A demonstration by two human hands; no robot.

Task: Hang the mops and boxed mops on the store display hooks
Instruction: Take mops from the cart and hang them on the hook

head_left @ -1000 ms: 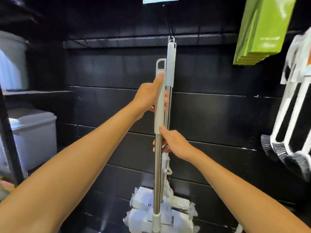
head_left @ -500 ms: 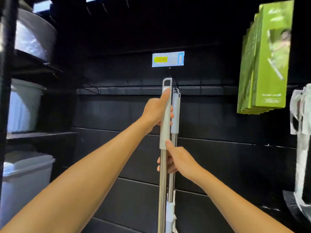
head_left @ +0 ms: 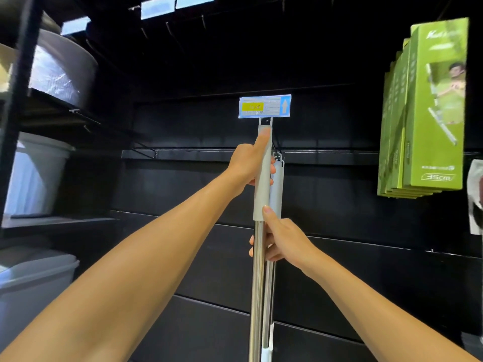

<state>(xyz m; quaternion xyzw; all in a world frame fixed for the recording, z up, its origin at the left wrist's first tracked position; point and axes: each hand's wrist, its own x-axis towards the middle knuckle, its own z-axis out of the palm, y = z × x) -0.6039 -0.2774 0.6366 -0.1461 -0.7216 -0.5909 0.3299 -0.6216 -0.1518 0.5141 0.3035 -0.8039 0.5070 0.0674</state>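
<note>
Near left: a lidded grey bin point(head_left: 34, 283) stands low, closed, contents not visible. Above it on the rack point(head_left: 15, 121), a pale bucket point(head_left: 36, 173) and, higher, a wrapped tub point(head_left: 62, 71); their insides cannot be seen.

Centre: both hands hold one mop point(head_left: 257, 283). The right hand point(head_left: 283, 242) is curled round the steel shaft just under the grey grip, thumb laid upward onto the grip's lower end. The left hand point(head_left: 247, 165) is wrapped round the grip higher up, one finger straight along it toward the top loop. The mop's long axis is upright, loop end up, lower end out of view below. The loop sits just under the price tag point(head_left: 264, 106); whether it is on a hook cannot be told.

Just behind and right, touching or nearly so, a second mop point(head_left: 277, 184) hangs upright from a hook point(head_left: 278, 154).

Far right: a row of closed green boxes point(head_left: 433, 105) hangs on the black wall point(head_left: 352, 205), long axis vertical, contents unseen.
</note>
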